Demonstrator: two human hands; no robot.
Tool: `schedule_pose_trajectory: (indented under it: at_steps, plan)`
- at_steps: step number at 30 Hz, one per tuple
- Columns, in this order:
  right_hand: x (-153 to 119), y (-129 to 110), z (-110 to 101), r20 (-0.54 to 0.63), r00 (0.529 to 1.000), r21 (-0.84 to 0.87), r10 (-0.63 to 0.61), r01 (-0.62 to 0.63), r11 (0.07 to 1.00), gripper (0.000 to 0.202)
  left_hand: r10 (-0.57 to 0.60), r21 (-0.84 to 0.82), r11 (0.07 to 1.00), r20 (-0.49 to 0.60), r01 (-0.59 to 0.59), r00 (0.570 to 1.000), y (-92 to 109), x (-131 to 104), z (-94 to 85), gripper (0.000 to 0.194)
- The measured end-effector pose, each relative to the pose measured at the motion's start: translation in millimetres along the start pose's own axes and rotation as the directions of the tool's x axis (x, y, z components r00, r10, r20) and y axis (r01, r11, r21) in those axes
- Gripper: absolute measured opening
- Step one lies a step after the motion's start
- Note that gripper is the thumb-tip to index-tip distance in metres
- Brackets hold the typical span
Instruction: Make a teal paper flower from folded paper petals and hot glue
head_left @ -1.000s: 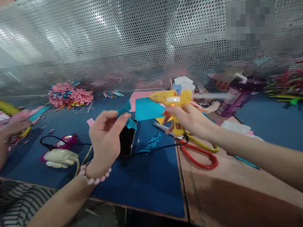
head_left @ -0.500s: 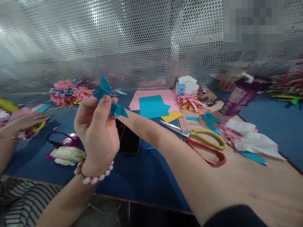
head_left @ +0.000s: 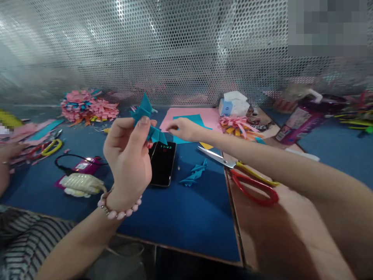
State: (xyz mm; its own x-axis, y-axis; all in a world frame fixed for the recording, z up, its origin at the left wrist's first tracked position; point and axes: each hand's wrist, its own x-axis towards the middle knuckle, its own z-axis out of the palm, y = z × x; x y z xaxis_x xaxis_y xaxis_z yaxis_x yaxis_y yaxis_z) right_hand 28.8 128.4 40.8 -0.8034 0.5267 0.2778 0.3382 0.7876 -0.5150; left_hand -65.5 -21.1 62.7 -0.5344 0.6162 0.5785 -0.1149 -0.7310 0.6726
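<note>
Raised over the table, my left hand [head_left: 128,155] pinches a folded blue origami piece [head_left: 144,107] between thumb and fingers. Pointed flaps stick out above and to the right of the grip. A pink bead bracelet circles that wrist. My right hand [head_left: 186,129] is farther out, over or just above a blue paper sheet [head_left: 189,138], its fingers loosely bent and nothing visible in them. Below it, another folded blue paper piece [head_left: 194,174] lies on the table, beside a black phone [head_left: 163,167] with a lit clock.
Scissors [head_left: 233,165] with red and yellow handles lie under my right forearm. Pink paper [head_left: 204,113], a tissue box [head_left: 233,105] and a purple cup [head_left: 303,120] stand farther back. At left are a pink paper bundle [head_left: 77,107] and a co-worker's hand [head_left: 13,151].
My right hand has come away from beside the origami piece and moved right, toward the blue sheet. My left hand keeps its hold. The co-worker's hand has drawn back left.
</note>
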Motion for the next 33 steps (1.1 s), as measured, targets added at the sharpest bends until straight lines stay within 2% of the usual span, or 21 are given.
schedule_pose_trajectory:
  at_steps: [2,4,7,9,11,14,17,19,21,23,26,29,31,33]
  plan:
    - [-43.6,6.0,-1.1,0.048,0.989,-0.081,-0.139,0.142,0.987,0.018,-0.027,0.014,1.000,0.010,0.026,1.000,-5.1,-3.9,0.3,0.012]
    - [-86.1,3.4,3.7,0.076,0.970,-0.089,-0.232,0.238,0.967,0.020,-0.052,0.058,0.997,0.025,0.050,0.998,-11.9,-8.0,0.5,0.015]
    - [-126.7,-7.0,16.7,0.083,0.966,-0.193,-0.244,0.255,0.947,0.052,-0.112,0.133,0.986,0.055,0.104,0.992,-22.5,-14.6,0.0,0.018]
    - [-135.6,-10.3,25.0,0.113,0.960,-0.257,-0.254,0.275,0.926,0.057,-0.157,0.174,0.974,0.072,0.142,0.985,-28.2,-19.2,-1.0,0.018]
    - [-135.8,-8.8,30.8,0.123,0.953,-0.272,-0.277,0.301,0.914,0.045,-0.194,0.196,0.965,0.082,0.175,0.978,-32.5,-23.4,-2.2,0.020]
    - [-133.9,-4.4,34.8,0.078,0.937,-0.302,-0.341,0.348,0.887,0.028,-0.256,0.214,0.949,0.093,0.231,0.962,-36.9,-28.5,-3.4,0.020]
    - [-139.0,-6.4,36.0,0.051,0.881,-0.425,-0.470,0.445,0.788,0.020,-0.341,0.209,0.926,0.108,0.315,0.934,-38.9,-31.3,-2.1,0.018]
    - [-146.3,-10.6,36.2,0.035,0.835,-0.499,-0.550,0.491,0.714,0.018,-0.427,0.170,0.898,0.121,0.405,0.896,-38.5,-32.0,0.0,0.016]
    - [-155.4,-14.1,35.4,0.000,0.815,-0.522,-0.579,0.493,0.695,0.017,-0.539,0.105,0.842,0.138,0.529,0.831,-36.5,-32.3,2.3,0.016]
    - [-164.9,-15.4,32.2,-0.064,0.833,-0.483,-0.550,0.456,0.747,0.015,-0.666,0.027,0.742,0.151,0.670,0.731,-33.3,-33.2,4.1,0.015]
    - [-176.6,-14.8,21.8,-0.183,0.891,-0.346,-0.415,0.337,0.876,0.013,-0.827,-0.100,0.529,0.166,0.843,0.538,-29.2,-36.4,5.1,0.011]
    - [-182.2,-13.9,9.4,-0.258,0.928,-0.252,-0.268,0.203,0.946,0.014,-0.914,-0.174,0.323,0.196,0.930,0.354,-28.2,-41.7,4.2,0.008]
    - [-183.0,-13.6,5.0,-0.285,0.932,-0.234,-0.222,0.157,0.959,0.013,-0.930,-0.197,0.245,0.228,0.949,0.287,-28.2,-45.2,3.6,0.009]
    - [-183.5,-13.3,5.3,-0.296,0.930,-0.225,-0.220,0.156,0.962,0.013,-0.929,-0.221,0.223,0.248,0.949,0.276,-27.5,-47.7,3.7,0.010]
